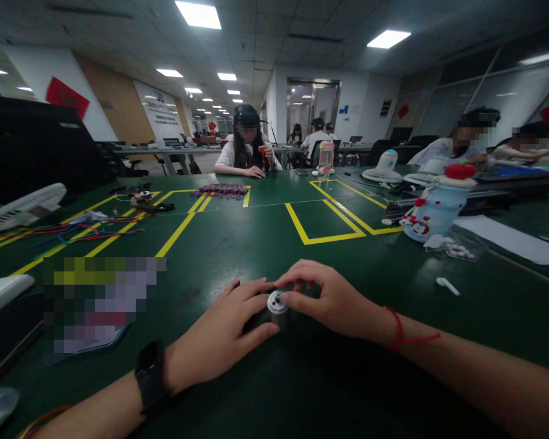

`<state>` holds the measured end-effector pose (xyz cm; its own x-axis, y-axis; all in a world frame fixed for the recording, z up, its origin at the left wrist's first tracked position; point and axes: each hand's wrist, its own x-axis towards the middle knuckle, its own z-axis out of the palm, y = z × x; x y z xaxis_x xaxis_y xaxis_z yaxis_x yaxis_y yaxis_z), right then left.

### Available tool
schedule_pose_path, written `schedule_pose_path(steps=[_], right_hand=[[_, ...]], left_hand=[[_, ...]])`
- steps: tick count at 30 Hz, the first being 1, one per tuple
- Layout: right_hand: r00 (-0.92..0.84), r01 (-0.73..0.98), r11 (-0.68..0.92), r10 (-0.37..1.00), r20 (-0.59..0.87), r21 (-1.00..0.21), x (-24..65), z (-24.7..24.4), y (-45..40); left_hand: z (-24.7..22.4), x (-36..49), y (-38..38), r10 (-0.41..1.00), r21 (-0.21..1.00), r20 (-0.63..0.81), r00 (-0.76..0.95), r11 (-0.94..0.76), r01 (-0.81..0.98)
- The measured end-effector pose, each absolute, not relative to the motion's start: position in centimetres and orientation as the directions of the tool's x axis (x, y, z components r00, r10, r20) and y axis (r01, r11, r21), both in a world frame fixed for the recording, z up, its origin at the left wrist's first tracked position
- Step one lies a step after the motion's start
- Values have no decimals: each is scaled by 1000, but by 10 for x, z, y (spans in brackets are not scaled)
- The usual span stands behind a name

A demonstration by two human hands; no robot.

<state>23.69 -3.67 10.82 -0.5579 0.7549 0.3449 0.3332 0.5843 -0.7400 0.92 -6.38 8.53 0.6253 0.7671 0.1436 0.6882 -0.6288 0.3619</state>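
Note:
A small metal cylinder (278,310) stands upright on the green table, its pale round top marked with dark spots that look like holes. It resembles a small motor, though I cannot make out its kind for certain. My left hand (226,326), with a black watch at the wrist, has thumb and index finger around its left side. From the right, my right hand (333,299) reaches over with thumb and index finger closed at the top rim. A red string circles that wrist. Whether a tiny part sits between the right fingertips is hidden.
Loose wires (86,231) and a blurred plastic packet (105,305) lie to the left. A wire bundle (224,191) sits farther back, before a person (247,143). On the right are a light blue bottle (439,207), a white earbud (448,285) and white paper (512,238).

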Motion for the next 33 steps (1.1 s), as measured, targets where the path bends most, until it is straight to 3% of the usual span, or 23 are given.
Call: schedule_pose_path(steps=[4, 10, 15, 19, 25, 29, 33], right_hand=[[-549, 276, 634, 721, 423, -722, 227, 111, -45], [-463, 307, 561, 794, 394, -769, 249, 112, -33], [-668, 427, 628, 704, 241, -651, 280, 98, -27], [-708, 486, 688, 671, 219, -539, 291, 90, -27], [-704, 453, 676, 671, 231, -582, 293, 98, -33], [-547, 419, 503, 805, 232, -756, 297, 104, -23], [-193, 484, 290, 956, 223, -825, 318, 97, 9]], left_hand=[[83, 13, -62, 757, 360, 151, 635, -641, 678], [82, 15, -63, 770, 364, 146, 622, -626, 689], [82, 21, -61, 777, 371, 110, 619, -610, 700], [82, 26, -59, 776, 372, 107, 621, -611, 699], [85, 29, -62, 774, 382, 104, 625, -611, 693], [89, 27, -65, 778, 389, 111, 618, -606, 694], [90, 24, -66, 778, 392, 105, 620, -605, 693]])
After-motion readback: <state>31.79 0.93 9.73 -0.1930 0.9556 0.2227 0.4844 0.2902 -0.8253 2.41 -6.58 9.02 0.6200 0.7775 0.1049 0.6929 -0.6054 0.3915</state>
